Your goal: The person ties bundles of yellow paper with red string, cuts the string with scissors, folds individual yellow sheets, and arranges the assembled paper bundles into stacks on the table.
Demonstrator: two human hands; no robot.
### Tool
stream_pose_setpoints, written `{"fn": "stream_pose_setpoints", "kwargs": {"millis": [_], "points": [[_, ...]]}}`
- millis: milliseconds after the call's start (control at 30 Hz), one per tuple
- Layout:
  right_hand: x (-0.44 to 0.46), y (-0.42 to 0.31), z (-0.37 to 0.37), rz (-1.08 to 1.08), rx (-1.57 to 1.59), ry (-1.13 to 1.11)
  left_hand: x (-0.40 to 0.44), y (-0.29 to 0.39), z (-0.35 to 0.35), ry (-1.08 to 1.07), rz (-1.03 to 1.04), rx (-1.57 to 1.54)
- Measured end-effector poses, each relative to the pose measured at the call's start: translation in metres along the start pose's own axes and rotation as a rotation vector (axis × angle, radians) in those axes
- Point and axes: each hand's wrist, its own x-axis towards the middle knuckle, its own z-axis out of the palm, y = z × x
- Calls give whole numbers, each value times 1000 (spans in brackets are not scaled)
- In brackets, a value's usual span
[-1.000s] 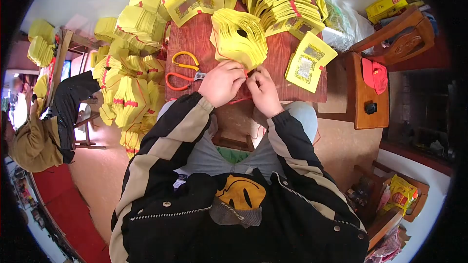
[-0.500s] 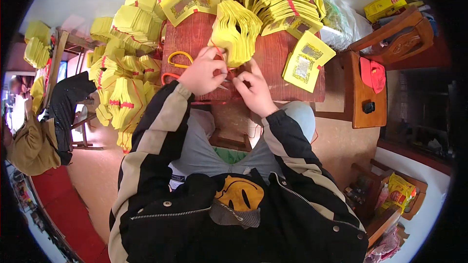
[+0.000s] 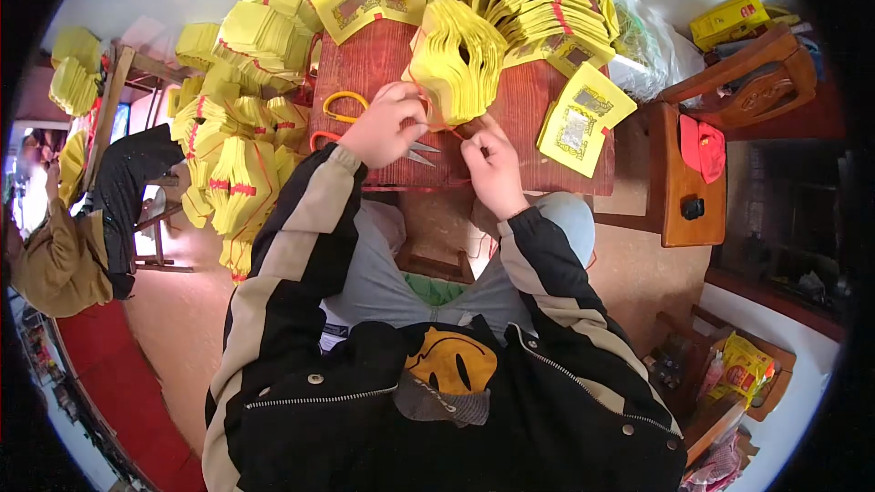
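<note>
A stack of folded yellow paper [image 3: 456,59] stands at the table's near edge, its layers fanned open along the top. My left hand [image 3: 387,126] is closed at its lower left, fingers pinching a thin red string [image 3: 447,130]. My right hand [image 3: 494,164], also closed, grips the string's other side at the lower right of the stack. The string runs between both hands along the stack's near end. Scissors [image 3: 421,154] with a yellow and a red handle loop lie partly under my left hand, blades pointing right.
More tied yellow paper bundles [image 3: 547,14] line the back of the red wooden table [image 3: 365,68]. Others are piled at the left [image 3: 239,187]. A printed yellow sheet [image 3: 583,123] lies at the right. A wooden chair [image 3: 693,219] holds a red cap [image 3: 700,148]. Another person [image 3: 64,255] sits far left.
My right hand has moved slightly down and away from my left, drawing the red string out between them. The scissor blades show more now. The whole view has shifted a little.
</note>
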Motion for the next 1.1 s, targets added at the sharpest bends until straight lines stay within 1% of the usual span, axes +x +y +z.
{"fn": "stream_pose_setpoints", "kwargs": {"millis": [33, 100, 167, 200, 233, 267, 300, 367, 433, 467, 500, 567, 600, 633, 667, 733, 767, 800, 833, 867, 900, 967, 1000, 1033, 1067, 1100], "points": [[1, 1, -3, 37, -20, 42, 0, -3, -2, -3, 1, -2], [2, 7, -2, 65, -16, 58, 0, -4, -4, 39, 50, -5], [4, 0, -3, 63, -5, -36, 0, 1, -3, 18, 35, -18], [4, -5, -1, 54, 64, -76, 1, 5, -1, 4, 65, -88], [1, -10, 3, 53, 66, -77, 2, 10, 1, -9, 93, -158], [-2, -17, 6, 41, 46, -114, -1, 17, 6, -35, -1, -194], [-3, -19, 7, 29, 25, -150, 0, 18, 3, -34, 0, -194], [-2, -6, 6, 9, 30, -120, 2, 19, 0, 52, 39, -270], [3, 3, 1, 72, 74, -28, -5, 5, 5, 61, -10, -408], [4, 3, 1, -1, 13, 32, -9, -2, 5, -25, -146, -379], [6, 0, 1, -8, 12, 33, -8, -4, 3, -106, -281, -345], [2, -6, 1, -5, -40, 26, -10, -5, 7, -106, -272, -339], [0, -11, -1, -2, -39, 30, -11, -5, 10, -75, -249, -523], [-1, -17, -4, -54, -197, -7, -11, -5, 12, -41, -224, -705], [-1, -20, -5, -107, -354, -45, -13, -5, 15, -43, -225, -703], [-1, -10, -2, -70, -324, -16, -13, 8, 17, 51, -399, -807], [0, -5, -1, -33, -295, 11, -13, 7, 22, 51, -395, -804], [4, -1, -1, -36, -295, 14, -13, 8, 28, 88, -436, -720], [8, 2, -2, -40, -119, -41, -13, 9, 33, 125, -477, -637], [9, 5, -3, -43, 57, -97, -12, 12, 43, 207, -503, -814], [9, 3, -3, -44, 57, -98, -10, 11, 47, 208, -502, -814], [7, -2, -3, -60, 90, -189, -7, 4, 53, 236, -509, -696], [6, -3, -4, -76, 34, -190, -7, 2, 56, 239, -508, -694], [5, -3, -4, -79, 35, -192, -7, 1, 60, 296, -491, -661], [2, -4, -3, -84, 34, -149, -7, -1, 63, 350, -474, -629], [0, -7, -2, -87, 34, -103, -8, 3, 59, 350, -474, -627]]}}
